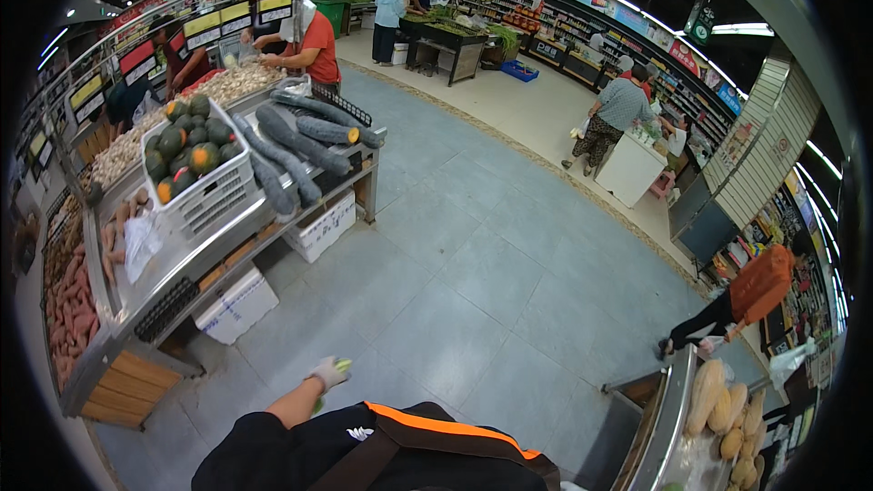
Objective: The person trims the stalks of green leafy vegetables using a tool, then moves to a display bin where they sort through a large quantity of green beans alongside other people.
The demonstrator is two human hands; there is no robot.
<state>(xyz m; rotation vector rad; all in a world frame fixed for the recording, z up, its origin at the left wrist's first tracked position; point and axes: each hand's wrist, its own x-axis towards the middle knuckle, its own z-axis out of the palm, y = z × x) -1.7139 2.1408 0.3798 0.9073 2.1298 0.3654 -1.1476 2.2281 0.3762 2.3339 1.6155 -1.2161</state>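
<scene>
My left hand (330,374), in a pale glove, is held low in front of my body over the grey tiled floor (450,300). It is closed on a light green vegetable (343,365), too small in view to tell its kind; some green also shows below the wrist. My right hand is out of view. To the left stands a produce stall with a white plastic crate (218,191) of dark green and orange squashes (203,158). Beside the crate lie several long dark wax gourds (293,140).
White foam boxes (237,307) stand under the left stall. Another stand (672,416) at the lower right bears tan squashes (706,395). A person in an orange top (760,285) is near it. People stand by the garlic (235,82) and a white counter (631,167).
</scene>
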